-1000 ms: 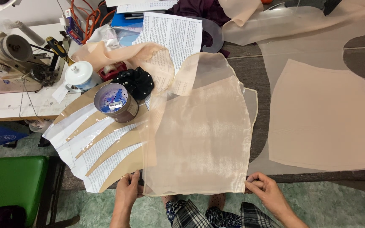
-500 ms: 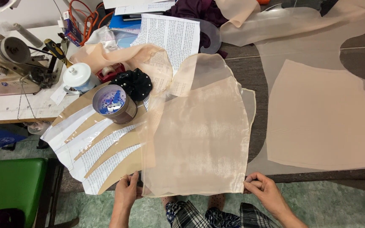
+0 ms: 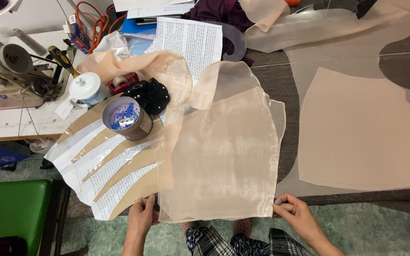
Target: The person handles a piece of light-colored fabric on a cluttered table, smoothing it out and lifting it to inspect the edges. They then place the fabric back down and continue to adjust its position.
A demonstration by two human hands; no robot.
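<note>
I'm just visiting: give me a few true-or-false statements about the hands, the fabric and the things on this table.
1. Both hands, left hand and right hand, grip the sheer beige fabric at its near corners. True.
2. The round tin stands on the fabric. False: it stands beside it, on paper pattern pieces.
3. A sewing machine sits at far left. True.
4. The stool is red. False: it is green.
</note>
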